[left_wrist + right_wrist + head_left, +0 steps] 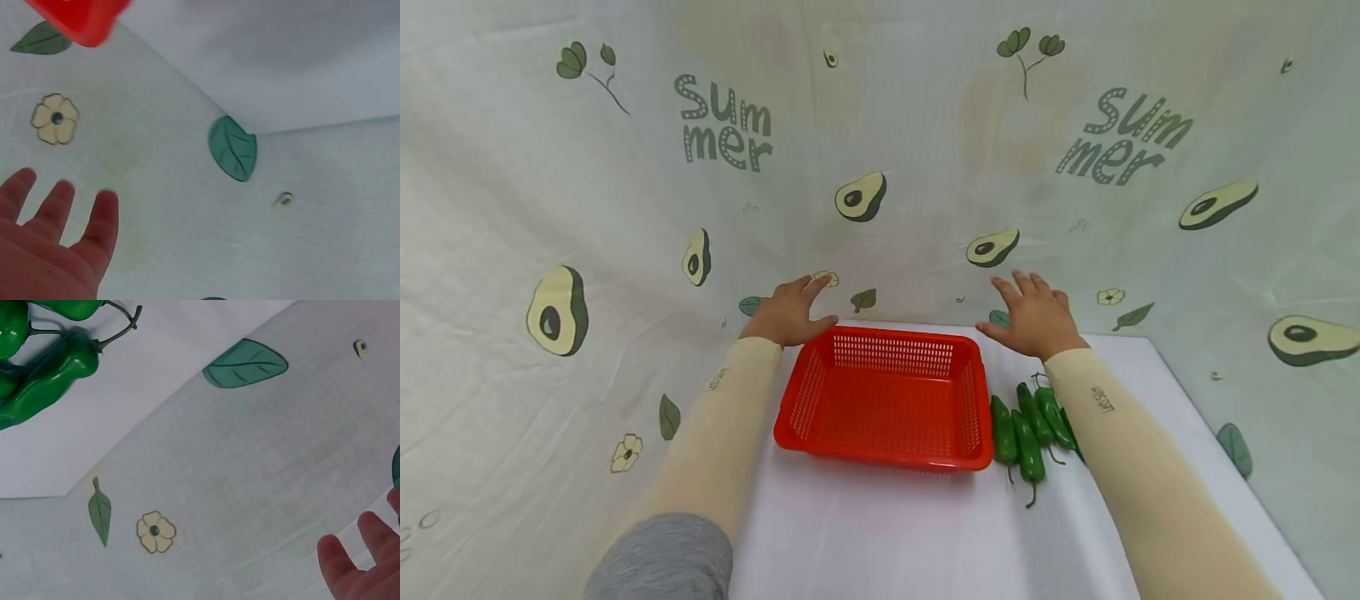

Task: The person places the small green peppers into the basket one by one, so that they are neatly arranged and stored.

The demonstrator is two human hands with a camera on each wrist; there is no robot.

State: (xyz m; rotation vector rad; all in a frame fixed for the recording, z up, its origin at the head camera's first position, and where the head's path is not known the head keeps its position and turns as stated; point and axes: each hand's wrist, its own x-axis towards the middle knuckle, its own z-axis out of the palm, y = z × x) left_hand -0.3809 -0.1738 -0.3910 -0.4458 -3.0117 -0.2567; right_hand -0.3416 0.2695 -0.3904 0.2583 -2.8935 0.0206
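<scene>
A grey fabric sleeve [662,554] covers the rear of the left arm. Both arms extend forward in cream sleeves [1150,475] bearing small, barely legible lettering; the pale printed backdrop cloth [925,125] reads "summer" twice. Left hand [790,315] and right hand [1036,321]: raised, each grip spread, holding nothing. The red rectangular perforated plastic basket [880,458] sits between the forearms on the white desk [880,542]; glossy green peppers [1028,450] lie at its right.
</scene>
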